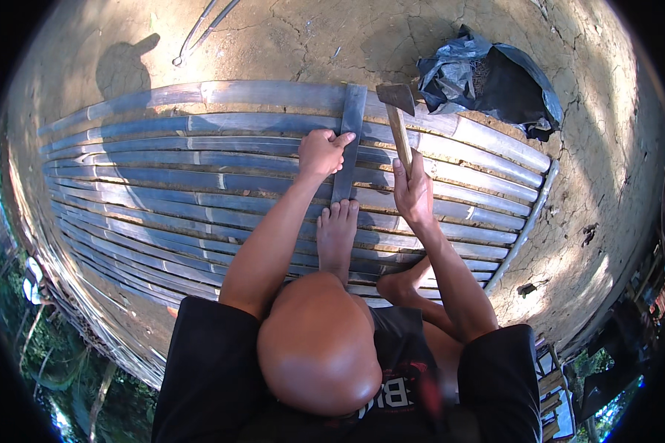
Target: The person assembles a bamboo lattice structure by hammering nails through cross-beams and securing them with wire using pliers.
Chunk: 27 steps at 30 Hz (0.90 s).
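One dark axe with a pale wooden handle point(400, 131) is in my right hand point(415, 193), the fingers wrapped closed around the lower handle, the blunt metal head upward, away from me. The fingers of my left hand point(321, 153) are curled in, thumb side against a flat, grey-dark bamboo strip point(352, 118); whether they pinch anything small, I cannot tell.

That single strip lies crosswise over long, split bamboo slats point(258, 93), ringed with nodes and narrowly gapped. I count about ten, but my knees and arms cover the nearest ones, so the exact number is unclear. One slim, pale pole point(524, 224) runs along their right ends.

My one bare foot point(337, 229) presses the strip's near end; my other bare foot point(400, 286) is farther right. Beyond the slats sits one crumpled, open black plastic bag point(524, 85), its contents too small to make out. Two thin dark rods point(213, 26) lie on dry, cracked earth point(288, 44), patched with sun and shadow.
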Available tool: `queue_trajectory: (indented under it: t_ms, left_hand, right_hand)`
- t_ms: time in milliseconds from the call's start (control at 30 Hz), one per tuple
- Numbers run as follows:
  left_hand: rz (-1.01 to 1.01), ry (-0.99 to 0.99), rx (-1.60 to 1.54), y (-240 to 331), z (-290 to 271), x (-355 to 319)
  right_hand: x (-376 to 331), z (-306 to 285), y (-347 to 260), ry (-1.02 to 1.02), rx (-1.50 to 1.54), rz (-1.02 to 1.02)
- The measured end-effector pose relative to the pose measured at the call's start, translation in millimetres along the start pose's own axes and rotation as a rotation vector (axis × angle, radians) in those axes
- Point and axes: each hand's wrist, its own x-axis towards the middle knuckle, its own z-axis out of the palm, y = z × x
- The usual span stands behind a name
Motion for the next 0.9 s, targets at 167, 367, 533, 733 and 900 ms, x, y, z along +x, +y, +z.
queue_trajectory:
  t_ms: [167, 367, 533, 733, 900]
  left_hand:
    - [0.059, 0.005, -0.061, -6, 2, -1]
    - [0.582, 0.386, 0.160, 7, 11, 6]
    - [1.010, 0.296, 0.353, 42, -7, 45]
    - [1.148, 0.102, 0.670, 56, -21, 55]
    - [1.251, 0.062, 0.757, 66, -24, 54]
  right_hand:
    - [-6, -10, 11, 0.168, -0.111, -0.069]
    - [-3, -21, 13, 0.197, -0.104, 0.057]
    - [-10, -18, 24, 0.229, -0.040, 0.090]
    - [-23, -14, 29, 0.245, 0.031, 0.084]
    - [-27, -15, 22, 0.211, 0.064, 0.126]
